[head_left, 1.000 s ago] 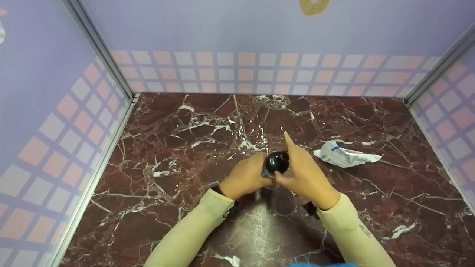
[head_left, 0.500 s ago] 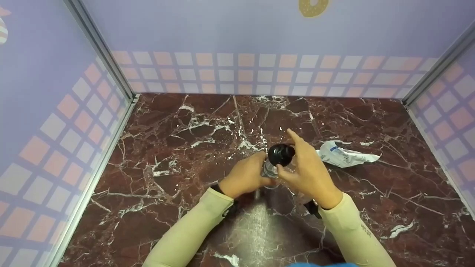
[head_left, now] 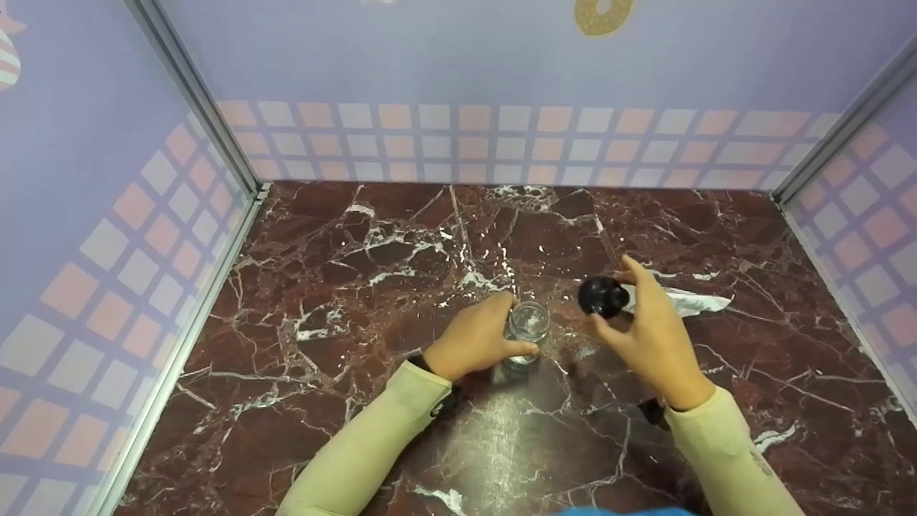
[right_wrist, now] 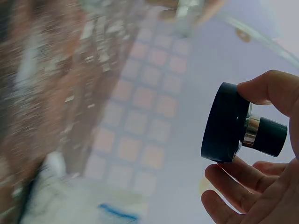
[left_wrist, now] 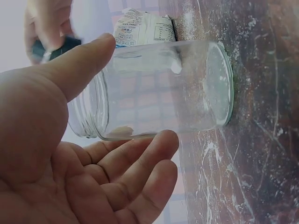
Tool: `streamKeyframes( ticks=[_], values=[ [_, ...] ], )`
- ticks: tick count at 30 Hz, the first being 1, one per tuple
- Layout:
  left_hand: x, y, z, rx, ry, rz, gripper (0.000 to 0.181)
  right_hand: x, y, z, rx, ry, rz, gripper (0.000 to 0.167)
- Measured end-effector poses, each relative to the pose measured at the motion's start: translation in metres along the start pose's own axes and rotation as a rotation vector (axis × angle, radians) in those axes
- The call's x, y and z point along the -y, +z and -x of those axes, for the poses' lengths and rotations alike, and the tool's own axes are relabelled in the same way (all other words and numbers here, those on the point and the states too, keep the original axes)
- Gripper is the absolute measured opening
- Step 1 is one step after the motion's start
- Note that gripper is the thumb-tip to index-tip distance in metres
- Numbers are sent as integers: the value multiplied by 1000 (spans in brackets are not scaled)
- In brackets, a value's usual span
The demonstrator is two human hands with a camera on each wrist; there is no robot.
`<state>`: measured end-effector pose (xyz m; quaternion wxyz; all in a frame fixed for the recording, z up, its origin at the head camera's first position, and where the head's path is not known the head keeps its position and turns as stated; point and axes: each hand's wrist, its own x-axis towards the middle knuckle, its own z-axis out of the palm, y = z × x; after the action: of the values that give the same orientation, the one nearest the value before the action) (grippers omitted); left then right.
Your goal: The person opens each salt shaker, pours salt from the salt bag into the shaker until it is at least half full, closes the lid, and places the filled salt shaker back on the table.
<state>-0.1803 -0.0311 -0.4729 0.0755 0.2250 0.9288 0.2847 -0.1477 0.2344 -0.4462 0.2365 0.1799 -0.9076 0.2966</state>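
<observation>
A clear glass jar point(head_left: 529, 322) with an uncovered mouth stands upright on the marbled surface. My left hand point(head_left: 476, 338) grips it from the left, thumb on the near side; in the left wrist view the jar point(left_wrist: 149, 88) looks see-through and empty, its threaded neck by the thumb. Off to the right, my right hand point(head_left: 655, 344) holds a round black lid point(head_left: 600, 297) in the air, apart from the jar. The right wrist view shows the lid point(right_wrist: 225, 123) pinched at its rim between thumb and fingers, with a metal-banded black knob point(right_wrist: 265, 135) towards the palm.
A crumpled white packet point(head_left: 691, 302) lies on the marbled surface point(head_left: 344, 430) behind and right of my right hand, partly hidden by it. Small white flecks lie beyond the jar. Purple panels with pink and white squares point(head_left: 473, 147) enclose the back and sides.
The black lid has come up off the jar and moved right in my right hand, uncovering the jar's mouth. My left hand stays around the jar in nearly the same place.
</observation>
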Motion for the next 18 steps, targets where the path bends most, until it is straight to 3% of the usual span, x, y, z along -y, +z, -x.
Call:
streamKeyframes(
  ticks=[6,18],
  values=[
    [1,0,0,-1,-7,7,65,-26,6,22,66,-25,78,73],
    [-2,0,0,19,-30,14,66,-44,17,39,167,109,108,66]
  ],
)
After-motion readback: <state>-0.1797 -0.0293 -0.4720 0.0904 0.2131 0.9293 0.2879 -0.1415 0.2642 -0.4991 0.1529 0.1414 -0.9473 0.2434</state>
